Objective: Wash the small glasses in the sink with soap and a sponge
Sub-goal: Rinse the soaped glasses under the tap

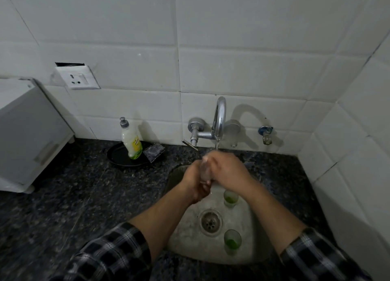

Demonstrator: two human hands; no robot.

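Both hands meet under the running tap (218,120) over the steel sink (190,228). A small clear glass (205,171) is between them: my left hand (197,184) grips it from below and my right hand (226,170) curls around its upper part. Water falls onto the hands. Two more small glasses stand upright in the sink, each with green residue: one (230,198) just below my right wrist, the other (232,241) near the front by the drain (211,222). The dark sponge (153,152) and the soap bottle (131,142) rest on a black plate (118,157) left of the tap.
Dark speckled granite counter (73,196) surrounds the sink. A white appliance (27,133) stands at the far left. A wall socket (77,79) sits above the counter. A second small valve (266,134) is on the tiled wall right of the tap.
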